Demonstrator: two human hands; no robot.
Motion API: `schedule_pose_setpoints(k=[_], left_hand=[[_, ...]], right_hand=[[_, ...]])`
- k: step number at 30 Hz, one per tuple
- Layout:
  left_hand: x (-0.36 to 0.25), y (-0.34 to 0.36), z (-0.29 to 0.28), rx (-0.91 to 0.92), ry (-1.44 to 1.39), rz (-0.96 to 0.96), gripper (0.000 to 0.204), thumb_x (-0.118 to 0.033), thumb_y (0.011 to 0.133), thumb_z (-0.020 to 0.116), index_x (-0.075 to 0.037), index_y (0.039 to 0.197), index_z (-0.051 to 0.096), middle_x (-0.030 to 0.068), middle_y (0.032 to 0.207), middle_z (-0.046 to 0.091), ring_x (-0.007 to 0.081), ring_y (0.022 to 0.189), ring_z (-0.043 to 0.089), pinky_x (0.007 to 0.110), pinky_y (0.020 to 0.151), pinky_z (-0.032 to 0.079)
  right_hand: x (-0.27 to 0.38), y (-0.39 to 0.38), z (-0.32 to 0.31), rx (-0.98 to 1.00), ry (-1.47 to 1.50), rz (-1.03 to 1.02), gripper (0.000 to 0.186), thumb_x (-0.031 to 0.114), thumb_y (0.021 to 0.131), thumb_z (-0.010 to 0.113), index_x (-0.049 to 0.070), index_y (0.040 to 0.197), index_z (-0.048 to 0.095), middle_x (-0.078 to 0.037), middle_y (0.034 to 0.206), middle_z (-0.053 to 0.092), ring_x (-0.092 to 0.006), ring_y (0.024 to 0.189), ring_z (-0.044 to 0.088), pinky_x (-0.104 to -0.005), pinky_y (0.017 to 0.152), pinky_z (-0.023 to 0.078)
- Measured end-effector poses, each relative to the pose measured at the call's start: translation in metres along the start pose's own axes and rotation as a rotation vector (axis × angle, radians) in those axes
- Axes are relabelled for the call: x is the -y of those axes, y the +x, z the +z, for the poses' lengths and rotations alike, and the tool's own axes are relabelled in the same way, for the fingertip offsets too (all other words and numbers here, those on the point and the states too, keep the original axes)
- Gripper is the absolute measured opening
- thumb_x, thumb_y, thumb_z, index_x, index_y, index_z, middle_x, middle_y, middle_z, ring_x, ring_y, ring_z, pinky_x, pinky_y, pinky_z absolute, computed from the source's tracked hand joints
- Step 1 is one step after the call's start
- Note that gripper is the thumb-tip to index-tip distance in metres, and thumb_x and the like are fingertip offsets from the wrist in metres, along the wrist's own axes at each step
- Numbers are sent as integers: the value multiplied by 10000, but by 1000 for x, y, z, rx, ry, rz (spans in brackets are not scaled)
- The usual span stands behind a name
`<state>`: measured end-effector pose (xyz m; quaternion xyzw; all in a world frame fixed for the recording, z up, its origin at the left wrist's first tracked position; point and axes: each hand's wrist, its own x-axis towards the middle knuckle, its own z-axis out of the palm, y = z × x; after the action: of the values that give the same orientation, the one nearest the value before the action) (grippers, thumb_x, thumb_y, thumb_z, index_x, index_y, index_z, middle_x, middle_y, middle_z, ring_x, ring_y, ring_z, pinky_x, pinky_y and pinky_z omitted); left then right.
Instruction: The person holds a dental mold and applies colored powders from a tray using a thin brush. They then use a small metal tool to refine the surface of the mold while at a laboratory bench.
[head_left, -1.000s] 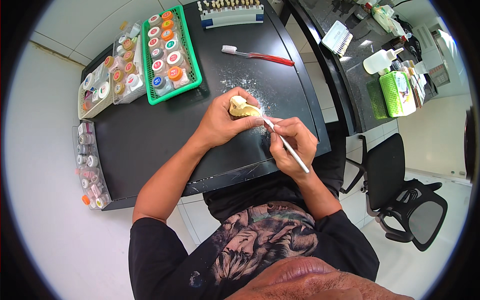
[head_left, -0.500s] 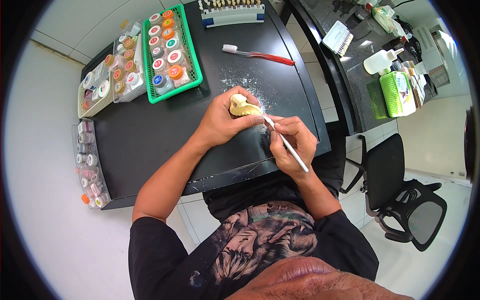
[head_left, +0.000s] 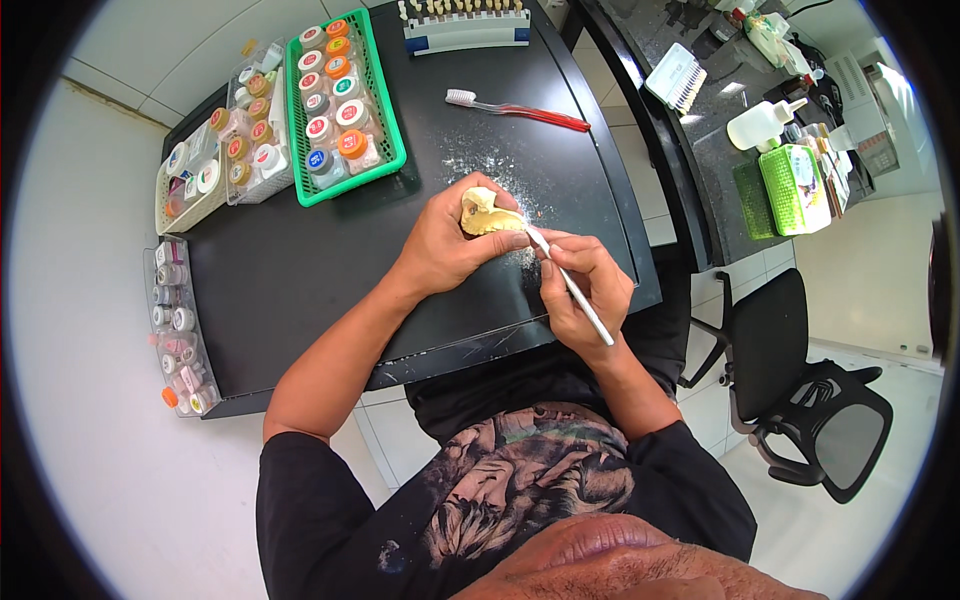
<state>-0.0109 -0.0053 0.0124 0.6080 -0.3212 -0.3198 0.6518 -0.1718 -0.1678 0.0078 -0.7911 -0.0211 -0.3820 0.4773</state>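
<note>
My left hand is closed round a cream-yellow dental cast, with the thumb along its lower side. In my right hand a slim white and silver hand tool is gripped like a pen, its tip at the right end of the cast near my left thumb. Pale powder and crumbs are scattered on the black desk around and beyond both hands. A red toothbrush with white bristles lies above them.
A green basket, clear and cream trays hold many small jars along the left. A tooth shade guide stands at the back. A side counter carries a squeeze bottle and containers; a black chair stands right.
The cast in my left hand has tilted very slightly. Otherwise both hands and the tool stay about where they were.
</note>
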Motion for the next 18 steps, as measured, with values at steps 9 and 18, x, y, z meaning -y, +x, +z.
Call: schedule_pose_setpoints(k=[9, 18], left_hand=[[3, -1, 4, -35, 23, 17, 314, -58, 995, 922, -51, 1219, 702, 36, 1169, 785, 109, 1088, 737, 295, 970, 594], [7, -1, 10, -108, 93, 98, 310, -143, 969, 955, -47, 1149, 722, 47, 1020, 828, 110, 954, 779, 306, 841, 627]], right_hand=[[0, -1, 1, -9, 6, 11, 171, -119, 985, 787, -53, 1066, 652, -273, 1095, 823, -368, 1068, 867, -390, 873, 688], [3, -4, 0, -10, -68, 56, 166, -101, 997, 799, -61, 1099, 675, -282, 1110, 827, -355, 1043, 868, -371, 857, 683]])
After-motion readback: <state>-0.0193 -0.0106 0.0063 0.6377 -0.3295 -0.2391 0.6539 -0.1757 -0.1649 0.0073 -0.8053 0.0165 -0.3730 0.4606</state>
